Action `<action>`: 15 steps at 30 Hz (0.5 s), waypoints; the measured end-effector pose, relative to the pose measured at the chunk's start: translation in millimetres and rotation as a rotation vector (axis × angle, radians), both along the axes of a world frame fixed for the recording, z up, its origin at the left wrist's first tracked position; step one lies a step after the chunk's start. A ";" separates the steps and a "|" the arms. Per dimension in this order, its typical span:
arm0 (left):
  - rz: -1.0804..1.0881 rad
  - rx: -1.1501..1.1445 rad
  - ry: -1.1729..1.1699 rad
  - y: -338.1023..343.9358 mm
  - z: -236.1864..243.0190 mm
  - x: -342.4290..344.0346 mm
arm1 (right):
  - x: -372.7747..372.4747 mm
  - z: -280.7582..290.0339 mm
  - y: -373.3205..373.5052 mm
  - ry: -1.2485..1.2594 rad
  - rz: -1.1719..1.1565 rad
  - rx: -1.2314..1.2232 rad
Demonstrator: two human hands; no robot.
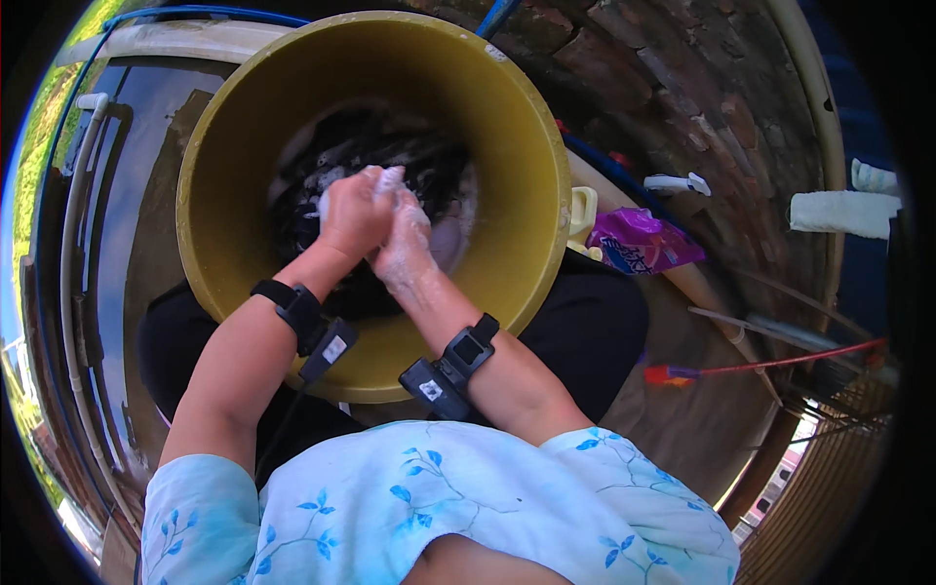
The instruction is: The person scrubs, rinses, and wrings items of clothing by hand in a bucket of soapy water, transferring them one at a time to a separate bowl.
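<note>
I see left hand (353, 213) and right hand (405, 239) together inside the yellow tub (234, 175) over dark wet fabric (444, 164) at its bottom, can't tell what curled fingers (372, 185) hold; slick suds (391, 179) could cause slips, deeper reach could soak wrist modules (435, 387).

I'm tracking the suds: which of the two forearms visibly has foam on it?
The right forearm: white foam streaks it between right hand and black wrist device; the left forearm shows none.
</note>
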State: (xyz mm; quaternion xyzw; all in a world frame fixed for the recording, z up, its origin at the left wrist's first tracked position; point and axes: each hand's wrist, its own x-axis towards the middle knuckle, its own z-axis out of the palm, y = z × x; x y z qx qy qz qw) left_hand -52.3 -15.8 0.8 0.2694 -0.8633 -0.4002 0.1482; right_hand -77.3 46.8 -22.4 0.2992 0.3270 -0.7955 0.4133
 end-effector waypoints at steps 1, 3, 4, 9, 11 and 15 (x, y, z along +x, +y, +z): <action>0.080 -0.025 0.086 -19.2 -15.2 2.3 | 6.0 1.2 -10.7 0.032 0.021 0.067; 0.100 0.195 0.003 -36.3 -28.4 8.4 | 1.6 3.9 -11.6 0.197 0.049 0.189; 0.080 0.304 -0.056 -44.4 -29.9 13.8 | 3.7 7.5 -14.2 0.350 0.085 0.307; -0.406 0.379 -0.444 -33.2 12.5 10.2 | -63.8 -20.1 19.7 0.119 -0.116 0.044; -0.263 0.539 -0.283 -50.0 4.0 15.6 | -57.3 -29.5 26.2 0.078 -0.088 0.051; 0.176 0.933 0.138 -55.9 -12.2 10.0 | -27.9 -22.2 7.8 -0.143 0.199 0.095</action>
